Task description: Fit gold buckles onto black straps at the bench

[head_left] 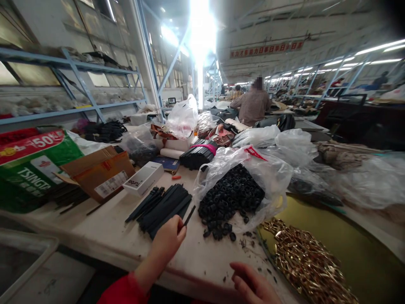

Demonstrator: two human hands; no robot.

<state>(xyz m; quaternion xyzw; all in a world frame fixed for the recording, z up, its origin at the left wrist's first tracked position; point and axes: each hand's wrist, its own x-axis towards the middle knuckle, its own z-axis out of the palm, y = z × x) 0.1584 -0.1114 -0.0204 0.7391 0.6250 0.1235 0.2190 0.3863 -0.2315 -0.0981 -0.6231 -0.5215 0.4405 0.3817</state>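
Observation:
My left hand (168,237) is closed on a narrow black strip (189,215), whose free end sticks up past the thumb. Just behind that hand lies a pile of flat black strips (169,204) on the pale worktable (196,257). My right hand (253,285) is low in the picture at the table's front edge, fingers stretched out and nothing visible in them. Between and beyond the hands, small black loops (232,192) spill from an open clear plastic bag (280,175). Gold metal hardware (306,253) lies heaped on an olive-yellow tray (354,242) to the right.
A white box (144,178), an open cardboard carton (106,173) and a green sack (38,169) stand on the left. Behind the loops is a bundle of black strips (198,155) with a pink tie. Plastic bags (370,177) crowd the right. A person (253,103) sits farther back.

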